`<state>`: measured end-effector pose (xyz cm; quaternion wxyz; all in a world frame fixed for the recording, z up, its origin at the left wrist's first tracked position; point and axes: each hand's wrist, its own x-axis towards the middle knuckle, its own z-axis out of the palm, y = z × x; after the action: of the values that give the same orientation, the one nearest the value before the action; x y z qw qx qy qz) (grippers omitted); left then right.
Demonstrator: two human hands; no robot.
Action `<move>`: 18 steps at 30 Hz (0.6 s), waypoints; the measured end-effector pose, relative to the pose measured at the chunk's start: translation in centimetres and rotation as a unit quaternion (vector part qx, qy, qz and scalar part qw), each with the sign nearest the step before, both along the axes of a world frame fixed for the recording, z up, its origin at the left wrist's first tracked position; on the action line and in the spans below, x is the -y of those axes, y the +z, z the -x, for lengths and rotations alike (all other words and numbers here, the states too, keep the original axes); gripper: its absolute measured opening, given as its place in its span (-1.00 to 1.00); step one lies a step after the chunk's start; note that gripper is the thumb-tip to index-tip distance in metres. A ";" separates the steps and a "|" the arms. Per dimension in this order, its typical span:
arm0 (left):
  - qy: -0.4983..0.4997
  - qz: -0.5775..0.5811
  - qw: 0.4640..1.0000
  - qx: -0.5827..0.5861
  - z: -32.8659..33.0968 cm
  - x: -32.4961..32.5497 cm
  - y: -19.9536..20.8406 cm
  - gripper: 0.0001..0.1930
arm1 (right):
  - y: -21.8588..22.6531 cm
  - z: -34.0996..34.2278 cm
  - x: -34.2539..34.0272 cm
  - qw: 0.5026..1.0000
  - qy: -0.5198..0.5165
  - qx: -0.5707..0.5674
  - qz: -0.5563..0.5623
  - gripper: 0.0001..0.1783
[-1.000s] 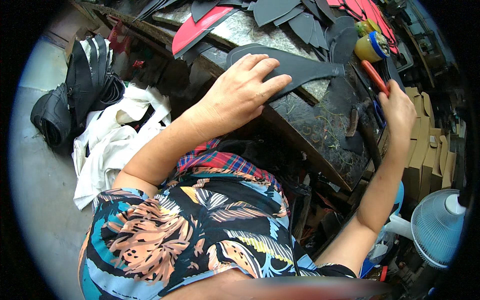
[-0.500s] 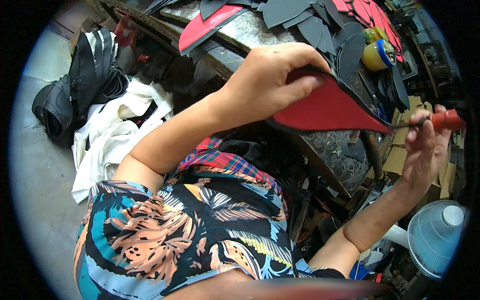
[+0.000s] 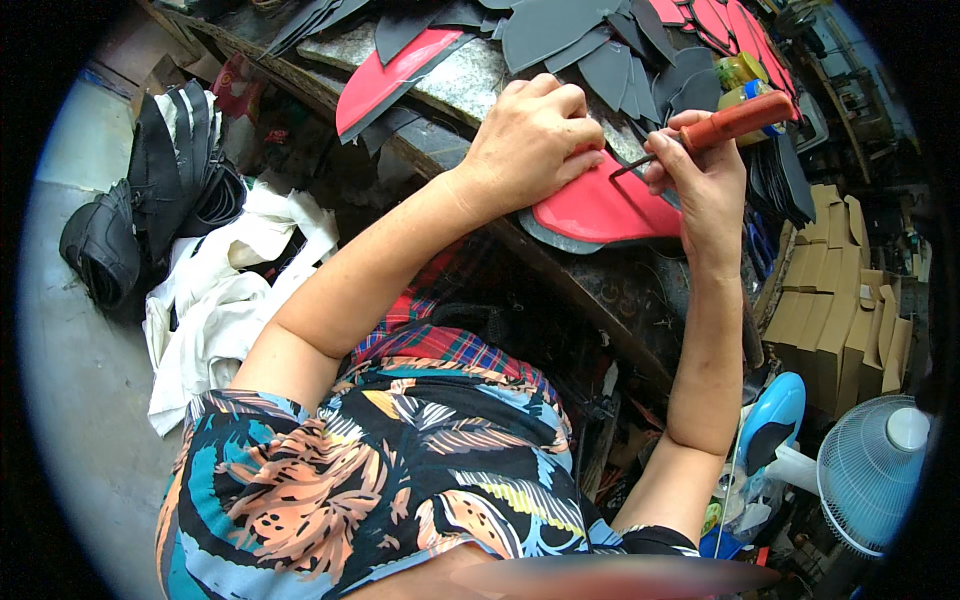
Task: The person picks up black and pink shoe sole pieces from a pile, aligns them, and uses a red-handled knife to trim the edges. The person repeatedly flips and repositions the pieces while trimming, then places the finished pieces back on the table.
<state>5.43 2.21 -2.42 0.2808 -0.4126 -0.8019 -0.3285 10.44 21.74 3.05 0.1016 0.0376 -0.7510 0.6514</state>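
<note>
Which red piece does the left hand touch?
The middle red piece, beneath the red-handled tool in the right hand; the left red piece and upper-right red pile lie untouched.

From the wearer's head, a fisheye view looks steeply down. A black fabric shirt with orange-and-blue print (image 3: pixel 400 450) lies nearest; the bare left hand (image 3: pixel 535 140) and bare right hand (image 3: pixel 710 195) appear farther off, at the dark, worn workbench (image 3: pixel 618 292).

Right side: electric fan (image 3: pixel 868 470), white wire guard; tan cardboard boxes (image 3: pixel 828 300) packed in a row beyond it. Left side: crumpled white cloth (image 3: pixel 230 295) heaped beside a bundle of black material (image 3: pixel 112 240). A red item (image 3: pixel 237 88), kind unclear, lies behind the bundle. Grey floor (image 3: pixel 75 390) along the left edge.
</note>
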 end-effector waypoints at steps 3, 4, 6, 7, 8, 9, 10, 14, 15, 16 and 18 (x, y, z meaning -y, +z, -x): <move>-0.048 0.013 0.999 0.005 -0.3 0.1 0.1 -0.87 | -0.6 -0.4 -0.3 1.000 -0.002 0.013 0.018 -0.70; -0.048 0.015 0.999 0.006 -0.3 0.2 0.1 -0.87 | -0.7 -0.6 -0.4 0.999 -0.004 0.032 0.033 -0.69; -0.049 0.018 0.999 0.008 -0.2 0.3 0.2 -0.87 | -0.7 -0.6 -0.6 0.998 0.005 0.048 0.034 -0.66; -0.048 0.017 0.999 0.006 -0.3 0.2 0.3 -0.87 | -0.7 -0.7 -0.7 0.998 0.012 0.057 0.033 -0.64; -0.047 0.014 0.999 0.008 -0.3 0.1 0.3 -0.87 | -0.6 -0.7 -0.8 0.997 0.014 0.065 0.036 -0.62; -0.044 0.010 0.999 0.008 -0.4 0.0 0.3 -0.88 | -0.6 -0.8 -0.8 0.997 0.022 0.065 0.027 -0.61; -0.040 0.007 0.999 0.009 -0.4 -0.1 0.3 -0.88 | -0.6 -0.8 -0.8 0.997 0.025 0.067 0.022 -0.61; -0.020 0.009 1.000 0.004 -0.6 -0.4 0.3 -0.89 | -0.6 -0.8 -0.7 0.999 0.007 -0.015 0.042 -0.59; -0.024 0.007 1.000 0.006 -0.5 -0.3 0.3 -0.88 | -0.6 -0.8 -0.8 0.999 0.001 -0.024 0.045 -0.61; -0.025 0.010 1.000 0.009 -0.4 -0.2 0.3 -0.87 | -0.5 -0.7 -0.9 0.999 -0.011 -0.007 0.034 -0.62; -0.032 0.003 0.999 0.026 -0.3 0.0 0.2 -0.86 | -0.4 -0.7 -1.3 0.999 -0.015 0.020 0.028 -0.64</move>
<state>5.68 2.22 -2.20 0.2481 -0.4305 -0.7960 -0.3457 11.18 23.05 2.67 0.0972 0.0102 -0.7346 0.6715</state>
